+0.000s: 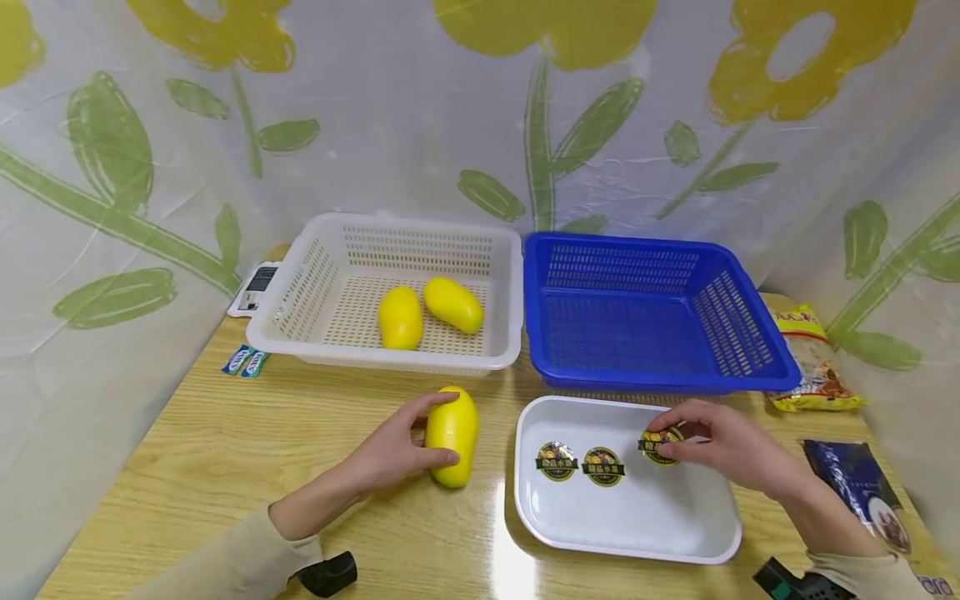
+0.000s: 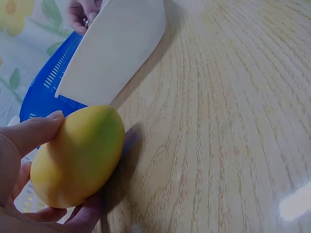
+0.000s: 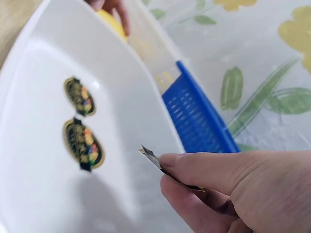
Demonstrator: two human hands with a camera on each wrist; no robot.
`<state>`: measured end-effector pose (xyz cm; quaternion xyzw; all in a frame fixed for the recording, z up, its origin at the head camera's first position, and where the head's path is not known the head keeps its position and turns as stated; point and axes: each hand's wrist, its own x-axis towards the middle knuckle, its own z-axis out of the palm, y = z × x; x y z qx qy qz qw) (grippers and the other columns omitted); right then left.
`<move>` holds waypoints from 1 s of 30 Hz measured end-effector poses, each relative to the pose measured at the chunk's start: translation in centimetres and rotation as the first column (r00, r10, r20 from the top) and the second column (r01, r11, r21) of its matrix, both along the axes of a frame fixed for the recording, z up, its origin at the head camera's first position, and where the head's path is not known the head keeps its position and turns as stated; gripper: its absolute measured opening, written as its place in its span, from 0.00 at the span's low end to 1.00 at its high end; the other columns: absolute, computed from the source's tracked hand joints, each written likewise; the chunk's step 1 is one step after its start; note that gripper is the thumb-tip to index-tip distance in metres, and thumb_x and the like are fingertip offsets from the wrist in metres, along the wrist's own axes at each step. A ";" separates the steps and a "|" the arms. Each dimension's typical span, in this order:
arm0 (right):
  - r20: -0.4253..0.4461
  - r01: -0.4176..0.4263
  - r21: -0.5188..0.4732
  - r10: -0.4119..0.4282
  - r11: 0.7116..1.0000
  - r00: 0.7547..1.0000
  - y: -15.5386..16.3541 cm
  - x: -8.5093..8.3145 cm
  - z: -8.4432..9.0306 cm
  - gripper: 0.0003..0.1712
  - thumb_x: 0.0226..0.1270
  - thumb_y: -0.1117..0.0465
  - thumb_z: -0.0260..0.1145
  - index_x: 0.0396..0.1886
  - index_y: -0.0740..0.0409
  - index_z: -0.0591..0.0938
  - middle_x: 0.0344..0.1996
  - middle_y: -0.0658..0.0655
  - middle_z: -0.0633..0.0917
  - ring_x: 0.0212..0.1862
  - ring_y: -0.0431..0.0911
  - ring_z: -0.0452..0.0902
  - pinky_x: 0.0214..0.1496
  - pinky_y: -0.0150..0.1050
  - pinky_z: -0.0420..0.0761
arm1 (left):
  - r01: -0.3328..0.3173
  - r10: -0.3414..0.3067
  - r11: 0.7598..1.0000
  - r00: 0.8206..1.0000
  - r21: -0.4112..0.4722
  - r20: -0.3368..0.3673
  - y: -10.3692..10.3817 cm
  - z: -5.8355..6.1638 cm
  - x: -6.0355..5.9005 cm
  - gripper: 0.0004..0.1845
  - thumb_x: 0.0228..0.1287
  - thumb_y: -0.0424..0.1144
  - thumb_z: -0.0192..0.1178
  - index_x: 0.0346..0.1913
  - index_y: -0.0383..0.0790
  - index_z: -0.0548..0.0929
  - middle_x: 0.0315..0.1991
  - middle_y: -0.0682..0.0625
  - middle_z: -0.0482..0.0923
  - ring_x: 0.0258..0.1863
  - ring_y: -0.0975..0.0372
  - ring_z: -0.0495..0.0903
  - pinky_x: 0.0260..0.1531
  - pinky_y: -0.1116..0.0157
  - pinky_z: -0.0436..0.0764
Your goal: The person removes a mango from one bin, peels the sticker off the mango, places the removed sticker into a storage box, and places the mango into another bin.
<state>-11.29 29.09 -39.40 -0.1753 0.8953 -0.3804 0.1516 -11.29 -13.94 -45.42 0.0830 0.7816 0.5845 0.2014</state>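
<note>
On the wooden table, a yellow mango (image 1: 453,435) stands lengthwise, and my left hand (image 1: 397,446) grips it from the left with thumb and fingers round its sides. The left wrist view shows the same mango (image 2: 80,155) close up, greenish on one side. Over the white tray (image 1: 630,533), my right hand (image 1: 738,446) pinches a round black-and-gold fruit sticker (image 1: 660,446) between thumb and fingers. In the right wrist view that sticker (image 3: 165,170) appears nearly edge-on, raised above the tray. Two similar stickers (image 1: 557,462) lie side by side on the tray's floor.
Behind the mango stands a white basket (image 1: 386,358) holding two more mangoes (image 1: 401,318). A blue basket (image 1: 660,379) stands beside it, behind the tray. Two small blue packets (image 1: 245,361) lie at the left. Food bags (image 1: 813,358) and a dark pouch (image 1: 847,479) are at the right.
</note>
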 end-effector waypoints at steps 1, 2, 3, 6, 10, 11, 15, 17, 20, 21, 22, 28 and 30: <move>-0.004 -0.009 0.005 0.009 1.000 1.000 0.0 0.0 -0.2 0.14 0.63 0.57 0.71 0.47 0.55 0.84 0.42 0.53 0.84 0.38 0.38 0.79 0.38 0.34 0.81 | -0.001 0.001 1.000 1.000 -0.002 0.000 0.0 0.0 0.0 0.41 0.53 0.38 0.75 0.70 0.51 0.68 0.70 0.36 0.59 0.50 0.51 0.79 0.44 0.60 0.82; -0.003 -0.018 0.009 0.018 1.000 1.000 0.0 0.0 -0.4 0.14 0.63 0.57 0.71 0.47 0.55 0.85 0.42 0.52 0.84 0.38 0.38 0.79 0.38 0.33 0.80 | -0.001 0.001 1.000 1.000 -0.001 0.002 0.0 0.0 0.0 0.41 0.53 0.38 0.75 0.70 0.51 0.68 0.70 0.36 0.59 0.50 0.50 0.79 0.44 0.60 0.82; -0.006 -0.029 0.011 0.029 1.000 1.000 0.0 -0.1 -0.6 0.13 0.63 0.57 0.71 0.46 0.55 0.85 0.41 0.52 0.84 0.38 0.38 0.78 0.38 0.33 0.80 | -0.001 0.001 1.000 1.000 0.002 0.006 0.0 0.0 0.0 0.41 0.53 0.38 0.74 0.70 0.51 0.68 0.70 0.36 0.59 0.50 0.50 0.79 0.44 0.60 0.82; -0.005 -0.042 0.017 0.042 0.999 0.999 0.0 -0.1 -1.1 0.12 0.62 0.58 0.71 0.45 0.55 0.85 0.40 0.52 0.84 0.37 0.37 0.79 0.37 0.33 0.80 | 0.002 -0.002 1.000 1.000 0.010 0.013 0.0 0.1 0.0 0.41 0.53 0.38 0.74 0.70 0.51 0.68 0.71 0.36 0.57 0.50 0.50 0.80 0.44 0.59 0.83; -0.033 -0.062 0.047 0.064 0.997 0.997 -0.2 -0.1 -1.6 0.12 0.61 0.56 0.72 0.43 0.54 0.86 0.40 0.50 0.85 0.36 0.35 0.78 0.38 0.32 0.80 | 0.004 -0.004 1.000 1.000 0.017 0.020 0.0 0.1 0.0 0.41 0.53 0.37 0.74 0.70 0.52 0.68 0.73 0.36 0.54 0.50 0.50 0.80 0.43 0.59 0.83; -0.045 -0.064 0.058 0.067 0.996 0.997 -0.2 -0.1 -1.7 0.12 0.61 0.56 0.72 0.43 0.53 0.86 0.40 0.50 0.85 0.36 0.35 0.78 0.38 0.32 0.80 | 0.004 -0.005 1.000 1.000 0.017 0.021 0.0 0.2 0.0 0.41 0.53 0.37 0.74 0.70 0.52 0.68 0.73 0.36 0.53 0.50 0.50 0.80 0.43 0.59 0.83; -0.092 -0.070 0.114 0.081 0.991 0.992 -0.5 -0.2 -2.0 0.11 0.59 0.56 0.74 0.41 0.52 0.86 0.39 0.48 0.85 0.36 0.34 0.77 0.37 0.32 0.80 | 0.005 -0.005 1.000 1.000 0.017 0.023 0.0 0.2 0.1 0.41 0.54 0.37 0.74 0.70 0.52 0.68 0.72 0.36 0.54 0.50 0.49 0.80 0.43 0.59 0.83; -0.106 -0.073 0.145 0.089 0.987 0.990 -0.7 -0.2 -2.1 0.11 0.58 0.56 0.74 0.41 0.52 0.86 0.38 0.47 0.85 0.36 0.34 0.78 0.38 0.32 0.80 | 0.004 -0.005 1.000 1.000 0.016 0.022 0.0 0.3 0.1 0.41 0.54 0.37 0.74 0.70 0.52 0.68 0.70 0.35 0.57 0.50 0.49 0.80 0.43 0.59 0.83; -0.119 -0.086 0.188 0.110 0.978 0.987 -1.0 -0.2 -2.1 0.12 0.57 0.56 0.75 0.40 0.51 0.86 0.39 0.46 0.84 0.37 0.35 0.79 0.39 0.33 0.80 | 0.003 -0.003 1.000 1.000 0.012 0.020 0.0 0.3 0.1 0.41 0.54 0.37 0.74 0.70 0.53 0.68 0.68 0.35 0.60 0.51 0.49 0.80 0.44 0.58 0.83; -0.124 -0.091 0.195 0.117 0.977 0.985 -1.1 -0.2 -2.2 0.12 0.57 0.56 0.75 0.40 0.52 0.86 0.38 0.46 0.84 0.38 0.35 0.79 0.39 0.34 0.80 | 0.003 -0.003 1.000 1.000 0.011 0.019 0.0 0.3 0.1 0.41 0.54 0.37 0.74 0.70 0.53 0.68 0.68 0.35 0.60 0.51 0.49 0.80 0.44 0.58 0.83; -0.125 -0.097 0.196 0.123 0.976 0.985 -1.2 -0.2 -2.2 0.12 0.57 0.57 0.75 0.40 0.52 0.86 0.38 0.47 0.84 0.38 0.35 0.79 0.40 0.34 0.81 | 0.003 -0.003 1.000 1.000 0.010 0.019 0.0 0.3 0.1 0.41 0.54 0.37 0.74 0.70 0.53 0.68 0.68 0.35 0.60 0.51 0.49 0.79 0.44 0.58 0.83; -0.146 -0.105 0.202 0.136 0.974 0.980 -1.8 -0.4 -2.8 0.10 0.53 0.61 0.76 0.36 0.53 0.86 0.34 0.45 0.83 0.34 0.33 0.76 0.37 0.32 0.78 | 0.007 -0.008 1.000 1.000 0.017 0.025 0.0 0.3 0.1 0.41 0.54 0.37 0.74 0.70 0.52 0.67 0.69 0.35 0.59 0.51 0.48 0.79 0.44 0.58 0.83; -0.150 -0.112 0.209 0.145 0.971 0.978 -2.0 -0.4 -3.1 0.10 0.52 0.62 0.77 0.35 0.53 0.86 0.32 0.44 0.82 0.33 0.32 0.74 0.35 0.32 0.76 | 0.008 -0.008 1.000 1.000 0.018 0.026 0.0 0.3 0.1 0.41 0.54 0.37 0.74 0.70 0.52 0.67 0.70 0.35 0.57 0.51 0.48 0.79 0.44 0.58 0.83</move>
